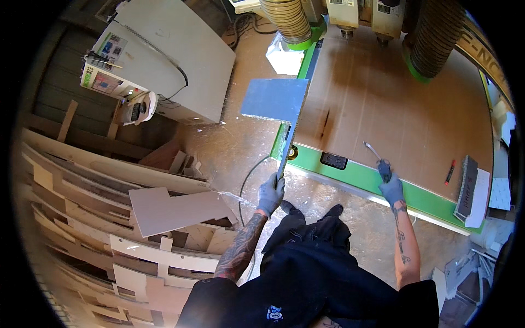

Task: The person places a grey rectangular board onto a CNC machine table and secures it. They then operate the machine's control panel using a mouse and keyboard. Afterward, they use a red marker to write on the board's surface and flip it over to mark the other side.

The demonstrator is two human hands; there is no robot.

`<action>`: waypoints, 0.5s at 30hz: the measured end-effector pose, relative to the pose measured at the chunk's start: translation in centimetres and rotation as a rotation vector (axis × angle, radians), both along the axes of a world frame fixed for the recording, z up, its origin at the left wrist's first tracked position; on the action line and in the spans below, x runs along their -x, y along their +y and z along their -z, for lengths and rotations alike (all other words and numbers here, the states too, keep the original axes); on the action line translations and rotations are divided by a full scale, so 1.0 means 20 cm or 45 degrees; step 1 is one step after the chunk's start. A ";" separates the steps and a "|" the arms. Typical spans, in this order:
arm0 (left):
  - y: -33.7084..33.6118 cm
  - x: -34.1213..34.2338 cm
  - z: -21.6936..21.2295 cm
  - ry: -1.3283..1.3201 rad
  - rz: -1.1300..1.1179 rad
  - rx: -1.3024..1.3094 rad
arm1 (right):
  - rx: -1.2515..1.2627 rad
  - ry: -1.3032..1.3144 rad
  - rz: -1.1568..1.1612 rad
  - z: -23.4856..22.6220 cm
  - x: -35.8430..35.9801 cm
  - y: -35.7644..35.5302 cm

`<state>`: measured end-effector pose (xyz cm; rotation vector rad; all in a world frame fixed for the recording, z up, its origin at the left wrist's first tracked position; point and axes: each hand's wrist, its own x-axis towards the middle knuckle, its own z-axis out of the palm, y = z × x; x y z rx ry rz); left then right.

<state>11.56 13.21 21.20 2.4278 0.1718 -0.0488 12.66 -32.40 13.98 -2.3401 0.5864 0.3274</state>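
My left hand [270, 195], in a grey glove, is closed on the narrow lower end of a blue L-shaped panel [276, 99]. The panel is raised at the left edge of a machine bed [383, 109] with a brown surface and green border. My gloved right hand [391, 191] is wrapped round what looks like an air blow gun [384, 171], with a dark body and a thin bent metal nozzle pointing up and left over the bed. Between my hands, a dark phone-like object [333, 160] lies on the green border.
A grey cabinet [180, 60] with a control panel stands at the far left. Racked board offcuts [164, 251] fill the lower left. Ribbed hoses [287, 22] and spindles [346, 33] hang over the bed. A red marker [450, 172] and sample boards [467, 188] lie at right.
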 end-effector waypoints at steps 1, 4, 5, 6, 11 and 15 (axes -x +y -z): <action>0.00 0.00 0.01 -0.011 0.004 0.005 | 0.020 -0.004 -0.033 0.00 -0.04 0.01; -0.05 0.01 0.05 0.012 0.020 0.020 | 0.082 -0.129 -0.246 0.17 -0.10 0.04; -0.06 0.02 0.08 0.018 0.003 0.023 | 0.073 -0.110 -0.151 0.17 -0.13 0.04; -0.06 0.03 0.10 0.004 0.020 -0.002 | 0.065 -0.090 -0.056 0.17 -0.16 0.03; -0.23 0.06 0.22 0.072 0.167 -0.154 | 0.058 -0.230 0.148 0.19 -0.19 -0.09; -0.33 0.10 0.33 0.164 0.253 -0.218 | -0.517 -0.127 0.174 -0.23 -0.16 0.05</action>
